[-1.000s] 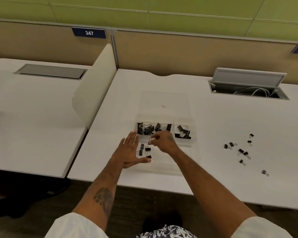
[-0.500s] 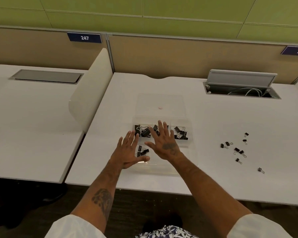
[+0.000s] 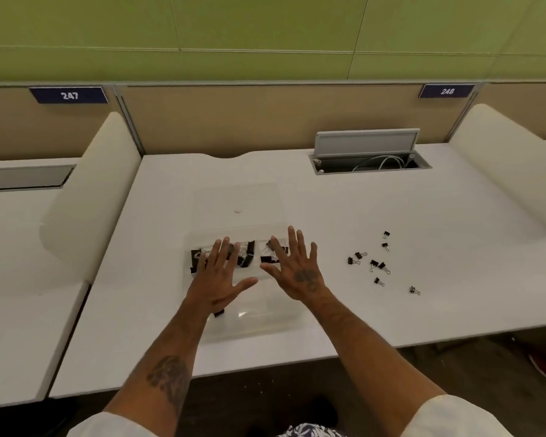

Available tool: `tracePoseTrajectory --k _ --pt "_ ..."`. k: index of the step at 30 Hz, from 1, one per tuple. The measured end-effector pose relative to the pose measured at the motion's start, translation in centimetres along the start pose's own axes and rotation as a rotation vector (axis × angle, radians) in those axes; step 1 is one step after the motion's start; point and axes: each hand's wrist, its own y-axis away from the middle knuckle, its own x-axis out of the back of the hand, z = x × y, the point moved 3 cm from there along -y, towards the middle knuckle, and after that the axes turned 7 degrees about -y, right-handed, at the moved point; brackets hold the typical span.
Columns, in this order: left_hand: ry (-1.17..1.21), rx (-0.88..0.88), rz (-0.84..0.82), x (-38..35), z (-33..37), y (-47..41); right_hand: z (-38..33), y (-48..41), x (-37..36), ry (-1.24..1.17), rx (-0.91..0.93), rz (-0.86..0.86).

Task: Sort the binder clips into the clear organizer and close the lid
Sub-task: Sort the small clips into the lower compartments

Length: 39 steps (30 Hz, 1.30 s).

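Currently both hands are out flat, palms down, over the clear organizer (image 3: 259, 323) at centre frame on the white desk (image 3: 391, 209). Left hand (image 3: 216, 280) has fingers spread and thumb pointing right, nothing gripped; it covers the left part of the box, fingertips over the far-left compartment. Right hand (image 3: 300, 272) is likewise spread and empty, over the right part, fingertips reaching the far-right compartment. Whether either palm touches the box, can't tell. Organizer lid (image 3: 237, 205) is open, lying flat on the desk beyond the box, toward upper centre. Far row of compartments holds black binder clips (image 3: 248, 255), partly hidden by the fingers; one more dark clip peeks out below the left wrist at the near-left corner. Near compartments on the right look bare. Loose clips (image 3: 374, 263) are scattered on the desk at right of centre, well apart from the box, roughly nine, small ones. Upper right: open cable hatch (image 3: 369, 159) with white cable inside. Partition labels read 247 (image 3: 69, 95) at upper left, 248 (image 3: 447, 91) at upper right.
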Motion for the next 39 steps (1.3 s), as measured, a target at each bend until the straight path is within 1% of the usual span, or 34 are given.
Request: tracePoseTrajectory --k 6,11,15,18,23,28,31,35,39 --pt "0.011 -0.080 -0.004 -0.3 6.4 -4.3 7.5 1.3 1.6 -0.022 -0.095 0.014" --pt "0.013 -0.133 -0.013 -0.4 13.4 -8.0 15.2 2.4 2.5 -0.025 -0.221 0.012" --pt "-0.008 -0.181 -0.014 -1.2 18.8 -10.3 20.8 3.1 2.4 0.019 -0.250 0.002" --pt "-0.017 -0.196 -0.050 -2.4 21.8 -11.7 24.0 3.2 2.4 0.012 -0.290 -0.039" --pt "0.017 -0.183 -0.163 -4.2 25.0 -13.1 27.5 3.6 2.1 -0.085 -0.293 -0.087" --pt "-0.052 -0.158 -0.241 -5.2 26.6 -14.2 29.3 3.5 1.8 -0.217 -0.314 -0.111" --pt "0.012 -0.094 -0.263 -5.5 27.1 -14.7 29.9 3.0 1.9 -0.277 -0.313 -0.111" --pt "0.043 -0.062 -0.270 -5.6 27.5 -15.3 30.5 2.6 1.9 -0.345 -0.332 -0.081" --pt "0.045 -0.043 -0.260 -5.9 27.7 -15.9 31.5 2.4 2.4 -0.498 -0.426 -0.049"
